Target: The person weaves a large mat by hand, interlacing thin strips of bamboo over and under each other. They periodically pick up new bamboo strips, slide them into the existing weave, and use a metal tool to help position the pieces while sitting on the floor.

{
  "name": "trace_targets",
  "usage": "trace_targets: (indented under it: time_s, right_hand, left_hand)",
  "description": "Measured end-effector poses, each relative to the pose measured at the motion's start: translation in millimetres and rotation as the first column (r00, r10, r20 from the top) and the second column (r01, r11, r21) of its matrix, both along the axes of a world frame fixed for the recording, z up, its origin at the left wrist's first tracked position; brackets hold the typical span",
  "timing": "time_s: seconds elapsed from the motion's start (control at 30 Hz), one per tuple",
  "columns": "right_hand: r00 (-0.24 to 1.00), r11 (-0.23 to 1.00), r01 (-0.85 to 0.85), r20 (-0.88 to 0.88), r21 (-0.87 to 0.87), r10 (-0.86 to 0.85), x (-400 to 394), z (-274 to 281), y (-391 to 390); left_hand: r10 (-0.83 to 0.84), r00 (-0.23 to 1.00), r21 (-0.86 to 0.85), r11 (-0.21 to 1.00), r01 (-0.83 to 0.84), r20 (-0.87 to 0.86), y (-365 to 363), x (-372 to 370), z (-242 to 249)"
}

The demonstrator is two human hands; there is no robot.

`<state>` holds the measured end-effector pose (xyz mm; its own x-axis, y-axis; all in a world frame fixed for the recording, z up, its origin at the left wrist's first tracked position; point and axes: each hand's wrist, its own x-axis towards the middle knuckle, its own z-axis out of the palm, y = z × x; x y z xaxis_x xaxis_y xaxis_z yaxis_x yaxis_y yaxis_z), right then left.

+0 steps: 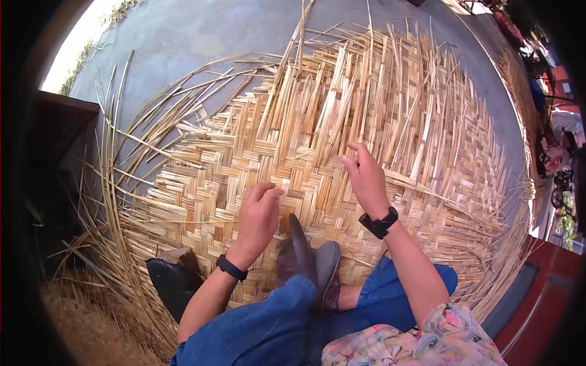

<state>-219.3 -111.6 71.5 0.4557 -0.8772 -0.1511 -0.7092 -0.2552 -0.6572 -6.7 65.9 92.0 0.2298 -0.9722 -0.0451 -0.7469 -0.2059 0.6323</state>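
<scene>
A large half-woven mat (244, 163) of flat, straw-coloured split strips spreads on the floor under both hands. My left hand (257, 215), with a dark band on its wrist, is over the near middle of the mat. Its fingers are curled in, and anything between them is hidden. Farther right, my right hand (368, 181) wears a black watch (378, 222). Its thumb and forefinger are apart, close above the weave, with nothing visible between them. Long loose strips (342, 100) stand out at the far side. A dark, long, pointed piece (299, 241) lies near my feet.
My shoes (328, 265) rest on the mat. A block with black wrapping (174, 277) sits at the left. Loose strips (155, 137) lie on the grey floor (207, 30). Dark furniture (67, 122) stands left, a red surface (540, 299) right.
</scene>
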Motion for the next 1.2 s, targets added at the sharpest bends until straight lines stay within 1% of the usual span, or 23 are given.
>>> trace_targets:
  time_s: [0.03, 0.07, 0.13, 0.27, 0.33, 0.4, 0.47, 0.5, 0.53, 0.57, 0.63, 0.7, 0.77, 0.87, 0.9, 0.93, 0.97, 1.0, 1.07, 1.1, 1.13, 1.17, 1.2]
  right_hand:
    - [0.985, 0.989, -0.113, -0.144, -0.091, 0.099, -7.0, -0.5, 11.0]
    - [0.936, 0.977, -0.211, -0.289, -0.010, 0.199, -8.7, -2.9, 20.5]
    - [0.756, 0.920, -0.342, -0.525, 0.191, 0.391, -0.3, -7.0, 34.5]
    - [0.817, 0.916, -0.323, -0.419, 0.236, 0.396, -3.4, 6.5, 39.2]
    - [0.856, 0.914, -0.356, -0.324, 0.196, 0.403, -27.8, 24.2, 60.0]
    - [0.878, 0.883, -0.371, -0.202, 0.288, 0.435, -78.9, 65.8, 96.4]
    - [0.967, 0.901, -0.202, -0.066, 0.384, 0.245, -135.0, 101.8, 138.5]
    - [0.999, 0.805, -0.024, -0.007, 0.592, 0.035, -155.8, 113.8, 141.0]
    - [0.982, 0.625, 0.111, 0.012, 0.773, -0.189, -175.0, 122.7, 145.1]
    - [0.915, 0.379, 0.182, -0.015, 0.907, -0.403, -189.8, 123.2, 150.7]
    - [0.695, 0.307, 0.122, 0.139, 0.944, -0.706, -213.6, 93.5, 122.7]
    - [0.396, 0.336, 0.187, 0.242, 0.923, -0.886, -227.1, 48.4, 87.7]
    - [0.096, 0.262, 0.043, 0.257, 0.964, -0.962, -241.6, 15.8, 51.8]
    - [-0.203, 0.310, -0.286, 0.259, 0.907, -0.944, -266.5, -46.4, 25.2]
    - [-0.227, 0.336, -0.302, 0.275, 0.892, -0.934, -269.1, -52.2, 19.9]
    - [-0.252, 0.361, -0.314, 0.290, 0.878, -0.923, -270.9, -55.5, 15.7]
    - [-0.281, 0.386, -0.322, 0.302, 0.865, -0.911, -271.7, -59.1, 13.1]
    - [-0.330, 0.405, -0.261, 0.313, 0.876, -0.890, -271.2, -53.7, 10.7]
    - [-0.332, 0.498, -0.082, 0.447, 0.863, -0.830, -275.6, -38.1, 2.3]
    - [-0.323, 0.537, 0.000, 0.508, 0.844, -0.798, -270.8, -27.0, 0.1]
    - [-0.257, 0.537, 0.084, 0.539, 0.839, -0.802, -266.7, -8.1, -2.0]
    - [-0.103, 0.606, 0.167, 0.625, 0.778, -0.774, -260.2, 8.2, -7.1]
    - [0.075, 0.671, 0.249, 0.677, 0.698, -0.732, -250.9, 24.6, -11.4]
  left_hand:
    - [-0.003, 0.984, -0.051, 0.999, 0.012, 0.178, -13.5, 0.4, -6.7]
    - [-0.002, 0.937, -0.099, 0.994, 0.039, 0.350, -26.6, -0.7, -13.9]
    - [-0.031, 0.942, -0.040, 0.998, 0.047, 0.334, -48.3, -2.6, -32.5]
    - [-0.132, 0.925, 0.141, 0.986, 0.087, 0.355, -63.6, -7.0, -62.1]
    - [-0.154, 0.911, 0.180, 0.980, 0.090, 0.383, -67.5, -9.9, -66.4]
    - [-0.173, 0.904, 0.180, 0.977, 0.110, 0.390, -66.9, -10.4, -64.7]
    - [-0.229, 0.891, 0.198, 0.967, 0.161, 0.393, -62.5, -2.5, -63.3]
    - [-0.270, 0.878, 0.221, 0.956, 0.194, 0.396, -61.5, 2.6, -58.9]
    - [-0.317, 0.858, 0.247, 0.941, 0.231, 0.405, -61.9, 7.9, -51.7]
    - [-0.416, 0.818, 0.319, 0.898, 0.302, 0.398, -62.1, 14.8, -39.5]
    - [-0.594, 0.713, 0.470, 0.783, 0.407, 0.372, -63.4, 30.6, 11.3]
    - [-0.660, 0.751, 0.636, 0.578, 0.512, -0.005, -70.9, 47.0, 101.4]
    - [-0.635, 0.772, 0.762, 0.517, 0.390, 0.036, -71.8, 50.5, 194.9]
    - [-0.649, 0.707, 0.866, 0.489, 0.106, 0.281, -102.7, -1.3, 326.2]
    - [-0.667, 0.655, 0.879, 0.476, 0.007, 0.356, -117.4, -17.8, 348.3]
    - [-0.635, 0.671, 0.860, 0.510, -0.010, 0.384, -132.0, -33.5, 353.1]
    - [-0.605, 0.683, 0.841, 0.541, -0.023, 0.409, -146.6, -50.2, 348.5]
    - [-0.585, 0.701, 0.780, 0.622, 0.066, 0.407, -158.3, -73.8, 325.8]
    - [-0.588, 0.785, 0.526, 0.739, 0.422, 0.197, -172.6, -121.7, 232.7]
    - [-0.555, 0.832, 0.432, 0.757, 0.490, 0.028, -176.0, -156.6, 178.1]
    - [-0.536, 0.843, 0.330, 0.804, 0.494, 0.046, -172.6, -197.2, 125.2]
    - [-0.476, 0.769, 0.325, 0.874, 0.360, 0.426, -163.5, -237.5, 74.7]
    - [-0.456, 0.756, 0.246, 0.890, 0.384, 0.469, -163.1, -265.2, 49.2]
